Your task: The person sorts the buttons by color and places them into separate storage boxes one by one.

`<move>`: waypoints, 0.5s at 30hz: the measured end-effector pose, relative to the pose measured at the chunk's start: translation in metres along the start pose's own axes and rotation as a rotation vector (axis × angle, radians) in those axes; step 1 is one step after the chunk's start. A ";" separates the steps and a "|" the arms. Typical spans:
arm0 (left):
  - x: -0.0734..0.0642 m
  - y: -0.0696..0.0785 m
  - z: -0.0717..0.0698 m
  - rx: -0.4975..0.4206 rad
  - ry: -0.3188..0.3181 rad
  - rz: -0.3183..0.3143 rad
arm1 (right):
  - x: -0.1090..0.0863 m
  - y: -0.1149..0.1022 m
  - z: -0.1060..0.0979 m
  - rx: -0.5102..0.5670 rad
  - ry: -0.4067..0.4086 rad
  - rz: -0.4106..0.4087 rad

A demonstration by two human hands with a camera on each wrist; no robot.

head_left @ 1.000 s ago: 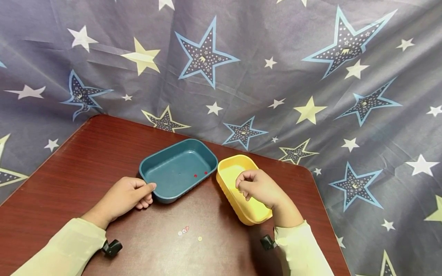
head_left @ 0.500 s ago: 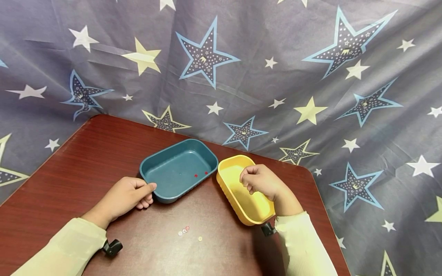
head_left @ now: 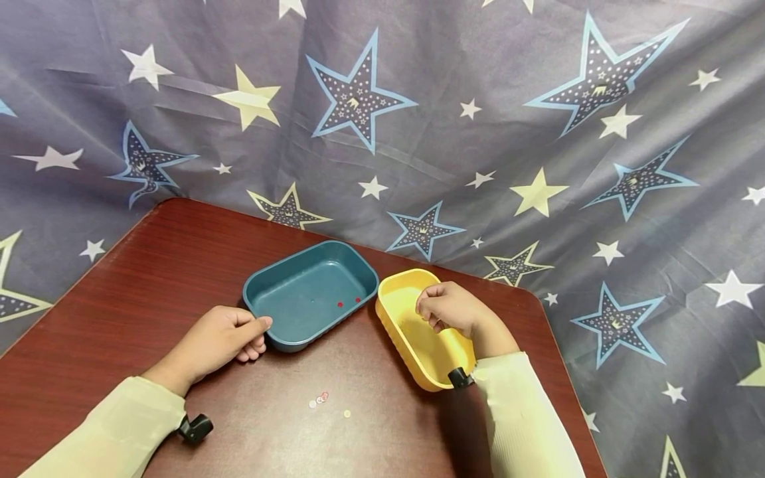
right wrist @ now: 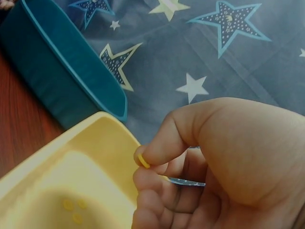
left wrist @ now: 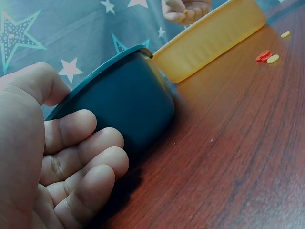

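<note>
My left hand (head_left: 230,335) grips the near-left rim of a teal plastic tray (head_left: 285,344), thumb over the edge and fingers curled against the outer wall. Two small red pieces (head_left: 340,305) lie on its floor. Over the yellow plastic tray (head_left: 399,336) hovers my right hand (head_left: 457,311). Between its thumb and forefinger it pinches a small yellow disc (right wrist: 143,161), seen edge-on in the right wrist view. Several similar yellow discs (right wrist: 67,204) rest on the yellow tray's floor; in the head view they do not show clearly.
On the brown table (head_left: 239,425), in front of the trays, sits a small cluster of red discs (left wrist: 264,55) beside a yellow one, with another yellow disc (head_left: 347,413) apart to the right. A star-patterned curtain (head_left: 430,153) hangs behind the table. The two trays stand almost corner to corner.
My right hand has shifted slightly away from me and to the right above the yellow tray, its forearm following. The left hand keeps its place on the teal tray.
</note>
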State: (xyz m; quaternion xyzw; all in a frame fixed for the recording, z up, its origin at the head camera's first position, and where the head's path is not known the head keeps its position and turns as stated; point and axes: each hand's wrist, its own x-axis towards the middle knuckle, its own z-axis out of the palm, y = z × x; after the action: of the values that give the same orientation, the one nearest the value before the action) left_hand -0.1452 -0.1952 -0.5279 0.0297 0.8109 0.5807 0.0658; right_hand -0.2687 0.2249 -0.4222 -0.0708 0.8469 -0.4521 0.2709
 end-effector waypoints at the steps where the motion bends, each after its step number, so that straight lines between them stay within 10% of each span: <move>1: 0.000 0.000 0.000 0.001 0.001 0.001 | 0.001 0.001 0.000 -0.001 -0.004 0.005; 15: 0.000 0.000 0.000 0.002 -0.002 0.001 | 0.014 0.019 0.000 -0.036 -0.005 0.041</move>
State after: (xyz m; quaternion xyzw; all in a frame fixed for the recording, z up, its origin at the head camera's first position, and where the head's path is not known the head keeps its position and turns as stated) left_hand -0.1453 -0.1954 -0.5275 0.0308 0.8114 0.5799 0.0663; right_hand -0.2779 0.2308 -0.4428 -0.0595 0.8556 -0.4307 0.2810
